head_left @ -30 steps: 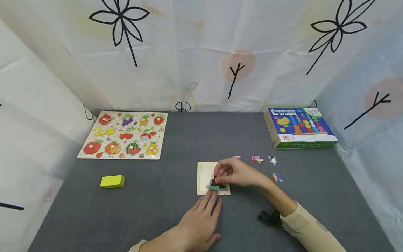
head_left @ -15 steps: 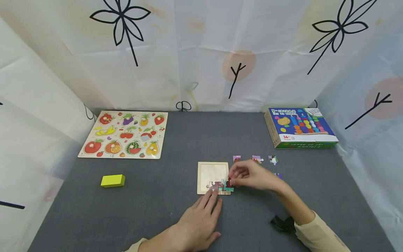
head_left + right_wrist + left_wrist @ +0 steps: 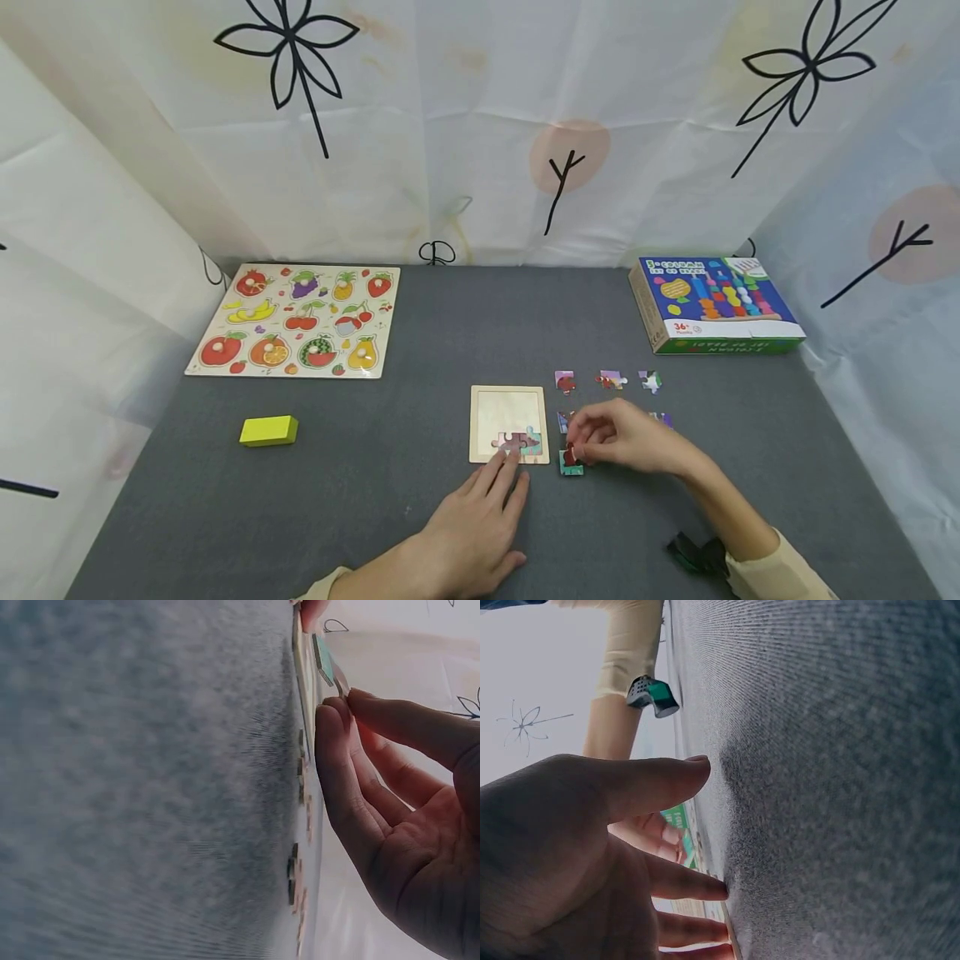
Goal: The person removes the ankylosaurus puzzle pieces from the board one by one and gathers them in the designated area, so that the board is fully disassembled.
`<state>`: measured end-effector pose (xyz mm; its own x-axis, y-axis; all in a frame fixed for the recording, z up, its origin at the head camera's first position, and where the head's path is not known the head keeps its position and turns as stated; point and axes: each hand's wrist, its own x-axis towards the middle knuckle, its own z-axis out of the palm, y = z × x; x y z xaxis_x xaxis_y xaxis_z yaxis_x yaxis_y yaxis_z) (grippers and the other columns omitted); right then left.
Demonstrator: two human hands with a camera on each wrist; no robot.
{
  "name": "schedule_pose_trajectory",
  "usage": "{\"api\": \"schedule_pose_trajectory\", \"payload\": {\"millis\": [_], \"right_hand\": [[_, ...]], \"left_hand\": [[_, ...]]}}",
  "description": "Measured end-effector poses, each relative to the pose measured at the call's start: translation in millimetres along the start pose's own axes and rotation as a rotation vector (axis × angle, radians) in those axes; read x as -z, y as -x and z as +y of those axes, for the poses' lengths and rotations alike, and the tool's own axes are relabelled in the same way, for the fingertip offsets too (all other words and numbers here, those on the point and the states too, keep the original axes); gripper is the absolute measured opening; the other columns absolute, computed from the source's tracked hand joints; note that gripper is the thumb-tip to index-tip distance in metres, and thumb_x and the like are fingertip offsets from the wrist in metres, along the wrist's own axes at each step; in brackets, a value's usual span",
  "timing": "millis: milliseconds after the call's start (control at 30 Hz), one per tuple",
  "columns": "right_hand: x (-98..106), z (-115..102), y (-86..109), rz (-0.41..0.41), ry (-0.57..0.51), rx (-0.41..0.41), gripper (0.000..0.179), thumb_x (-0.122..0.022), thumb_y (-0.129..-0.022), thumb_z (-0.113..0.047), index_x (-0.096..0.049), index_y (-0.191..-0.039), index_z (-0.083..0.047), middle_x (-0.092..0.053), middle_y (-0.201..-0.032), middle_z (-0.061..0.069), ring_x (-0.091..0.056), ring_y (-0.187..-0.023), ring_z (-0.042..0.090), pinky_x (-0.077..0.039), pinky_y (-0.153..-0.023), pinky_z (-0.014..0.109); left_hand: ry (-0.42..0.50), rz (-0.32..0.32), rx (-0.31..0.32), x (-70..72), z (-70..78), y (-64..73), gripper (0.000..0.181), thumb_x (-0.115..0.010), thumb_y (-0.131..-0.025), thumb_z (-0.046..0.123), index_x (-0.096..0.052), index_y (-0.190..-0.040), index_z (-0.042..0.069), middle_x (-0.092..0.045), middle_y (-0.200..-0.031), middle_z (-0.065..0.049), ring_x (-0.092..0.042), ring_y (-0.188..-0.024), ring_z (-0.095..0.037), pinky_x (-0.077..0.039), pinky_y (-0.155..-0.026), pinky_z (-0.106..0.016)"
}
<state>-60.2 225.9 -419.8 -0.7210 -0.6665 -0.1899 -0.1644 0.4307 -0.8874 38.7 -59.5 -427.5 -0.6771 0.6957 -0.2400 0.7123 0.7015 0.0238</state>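
Note:
My right hand (image 3: 626, 437) pinches a dark red and teal jigsaw piece (image 3: 572, 467) between thumb and fingers, just right of a small square wooden puzzle tray (image 3: 495, 408). In the right wrist view the held piece (image 3: 323, 661) is raised and tilted, seen nearly edge-on. Inside the tray, along its near right side, lie pink and teal jigsaw pieces (image 3: 517, 442) that look joined. My left hand (image 3: 476, 525) rests flat, its extended fingertips on the tray's near edge. The left wrist view shows the left fingers (image 3: 686, 881) straight.
Several loose jigsaw pieces (image 3: 612, 381) lie right of the tray, some partly behind the right hand. A yellow block (image 3: 268, 431) and a fruit puzzle board (image 3: 296, 325) are on the left. A blue and green box (image 3: 716, 304) stands at the back right.
My right hand has lifted the dark red and teal piece away from the tray and moved it right. Pink and teal pieces in the tray are uncovered. The left hand stays put.

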Motion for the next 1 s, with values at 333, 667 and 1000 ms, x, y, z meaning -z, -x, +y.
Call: {"api": "schedule_pose_trajectory", "payload": {"millis": [333, 667, 1000], "right_hand": [[-2.1, 7.9, 2.8, 0.001, 0.024, -0.02, 0.012, -0.071, -0.097, 0.003, -0.076, -0.108, 0.002, -0.078, -0.093, 0.012, -0.069, -0.075, 0.002, -0.059, -0.069, 0.02], [-2.4, 10.2, 2.6, 0.014, 0.05, -0.025, 0.016, -0.068, -0.096, 0.007, -0.078, -0.106, 0.001, -0.079, -0.09, 0.01, -0.071, -0.073, 0.003, -0.061, -0.067, 0.022], [-3.2, 2.8, -0.6, 0.014, 0.06, -0.029, 0.012, -0.071, -0.098, 0.002, -0.079, -0.107, 0.003, -0.08, -0.091, 0.01, -0.07, -0.075, 0.003, -0.06, -0.068, 0.021]], "left_hand": [[0.024, -0.03, 0.001, 0.6, -0.5, -0.8, 0.089, -0.061, -0.101, 0.069, -0.042, -0.166, 0.012, -0.029, -0.179, -0.014, -0.031, -0.167, -0.029, -0.046, -0.127, -0.037], [0.012, -0.028, 0.001, 0.3, -0.5, -0.8, 0.089, -0.061, -0.101, 0.07, -0.043, -0.166, 0.012, -0.029, -0.179, -0.014, -0.031, -0.167, -0.028, -0.046, -0.127, -0.036], [-0.018, 0.012, -0.003, 0.7, -1.2, 0.7, 0.086, -0.06, -0.101, 0.069, -0.046, -0.164, 0.012, -0.032, -0.177, -0.014, -0.034, -0.165, -0.028, -0.046, -0.126, -0.034]]}}
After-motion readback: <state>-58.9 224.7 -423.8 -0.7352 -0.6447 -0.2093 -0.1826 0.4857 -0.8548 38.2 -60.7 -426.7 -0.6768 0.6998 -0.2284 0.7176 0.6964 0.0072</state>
